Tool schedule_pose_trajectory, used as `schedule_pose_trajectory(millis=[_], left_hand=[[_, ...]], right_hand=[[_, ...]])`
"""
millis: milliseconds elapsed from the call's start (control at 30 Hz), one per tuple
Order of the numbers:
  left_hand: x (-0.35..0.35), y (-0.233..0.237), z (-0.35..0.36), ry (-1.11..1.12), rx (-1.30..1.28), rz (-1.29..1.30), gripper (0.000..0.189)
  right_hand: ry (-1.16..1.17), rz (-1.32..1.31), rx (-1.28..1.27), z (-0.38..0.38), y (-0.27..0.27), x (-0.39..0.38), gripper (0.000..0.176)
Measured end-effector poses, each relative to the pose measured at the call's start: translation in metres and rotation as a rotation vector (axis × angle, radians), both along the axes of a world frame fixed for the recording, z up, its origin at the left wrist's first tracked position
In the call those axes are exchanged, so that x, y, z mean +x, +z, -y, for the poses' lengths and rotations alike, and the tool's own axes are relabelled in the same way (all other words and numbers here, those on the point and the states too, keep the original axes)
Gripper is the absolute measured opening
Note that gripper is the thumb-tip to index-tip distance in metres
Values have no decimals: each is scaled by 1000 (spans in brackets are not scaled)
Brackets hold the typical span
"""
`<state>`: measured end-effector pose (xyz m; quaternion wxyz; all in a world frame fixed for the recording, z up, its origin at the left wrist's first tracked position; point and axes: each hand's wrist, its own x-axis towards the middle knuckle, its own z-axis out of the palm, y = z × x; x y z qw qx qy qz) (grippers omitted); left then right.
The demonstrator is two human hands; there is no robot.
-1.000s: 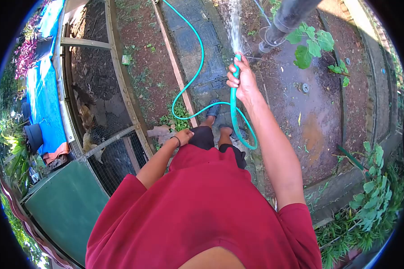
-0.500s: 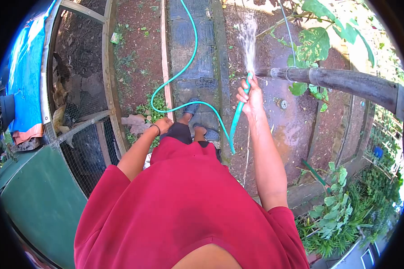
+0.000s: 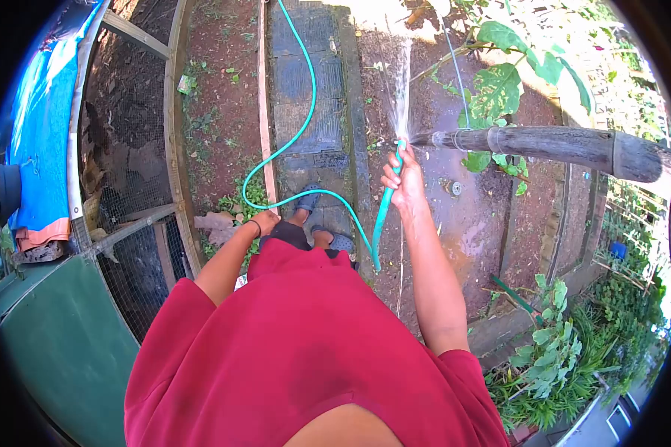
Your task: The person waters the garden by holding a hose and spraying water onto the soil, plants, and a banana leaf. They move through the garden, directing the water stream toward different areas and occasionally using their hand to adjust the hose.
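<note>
My right hand (image 3: 405, 177) is wrapped round the end of a green garden hose (image 3: 381, 223). The thumb is up at the mouth of the hose, where a stream of water (image 3: 402, 89) sprays out away from me onto the soil. From the grip the hose drops, bends sharply and loops off to the left over the paving. My left hand (image 3: 265, 222), with a dark band at the wrist, is low beside my dark shorts (image 3: 285, 235). Its fingers look curled, and whether they hold anything is hidden.
Before me runs a paved path (image 3: 307, 97), with my clogs (image 3: 341, 242) on it. A dark bamboo pole (image 3: 544, 141) juts in from the right near the hose mouth. Wire-mesh fencing (image 3: 130, 164) stands left. A leafy plant (image 3: 497, 91) grows over the wet soil (image 3: 470, 216).
The water stream has narrowed and stands straighter. In the view, my right hand and the hose end sit slightly lower and further left, as the scene shifts left. The grip is unchanged.
</note>
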<state>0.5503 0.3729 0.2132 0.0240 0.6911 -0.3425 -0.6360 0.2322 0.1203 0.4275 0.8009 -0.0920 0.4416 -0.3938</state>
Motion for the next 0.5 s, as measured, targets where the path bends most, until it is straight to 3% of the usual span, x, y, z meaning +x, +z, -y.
schedule_pose_trajectory(millis=[167,400,500], left_hand=[[-4,33,37,-37,90,-19,40],[-9,17,48,-182,-100,44,46],[-14,29,52,-221,6,119,49]], right_hand=[[-2,8,25,5,3,4,26],[44,66,-34,33,23,21,15],[43,62,42,53,24,31,8]])
